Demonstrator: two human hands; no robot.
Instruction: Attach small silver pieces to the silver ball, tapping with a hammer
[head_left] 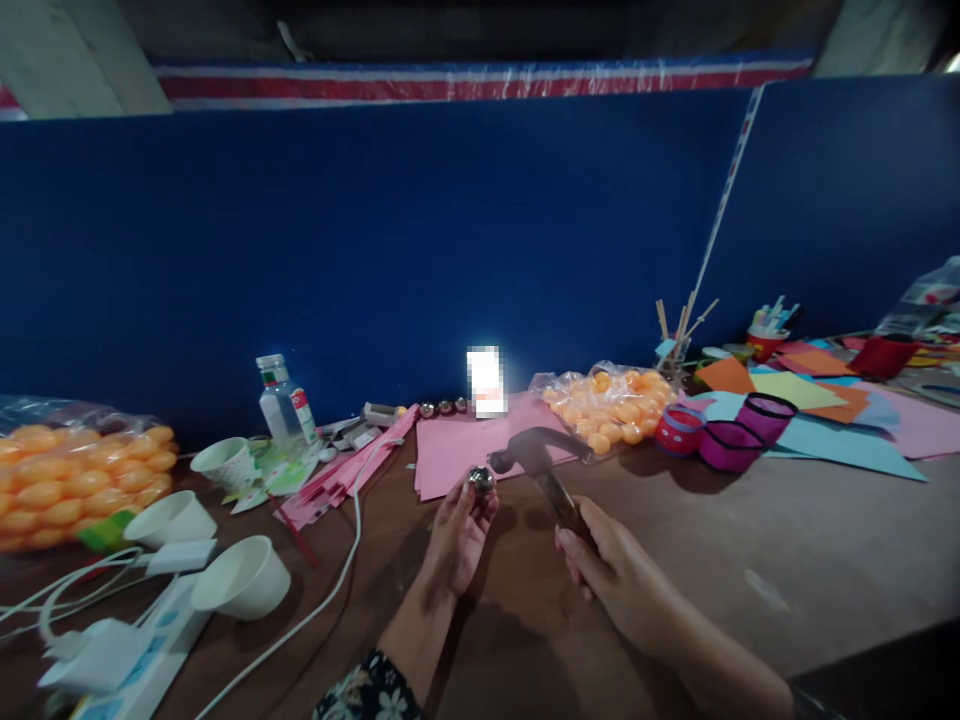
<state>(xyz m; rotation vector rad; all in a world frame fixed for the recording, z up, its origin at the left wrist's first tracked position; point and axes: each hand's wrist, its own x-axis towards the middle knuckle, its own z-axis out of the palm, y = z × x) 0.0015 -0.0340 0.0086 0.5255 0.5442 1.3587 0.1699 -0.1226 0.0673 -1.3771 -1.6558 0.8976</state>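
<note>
In my left hand (463, 530) is a shiny metal ball (481, 481), held up at the fingertips just above the table. My right hand (604, 560) grips a claw hammer (555, 490) by its handle. The hammer's head (534, 452) points left, its striking face close beside the ball; whether the two touch I cannot tell. Beyond both hands lies a stack of pink paper (450, 460) on the brown table. More metal balls (445, 405) stand in a row behind the paper, near a bright blurred screen (487, 380).
Bags of orange balls (611, 405) lie at the back and far left. On the left are white cups (241, 577), a power strip (150, 640), a white cable (330, 595) and a bottle (286, 405). Purple cloth rings (739, 440) and coloured paper (832, 445) lie right. A blue partition (375, 230) closes the back.
</note>
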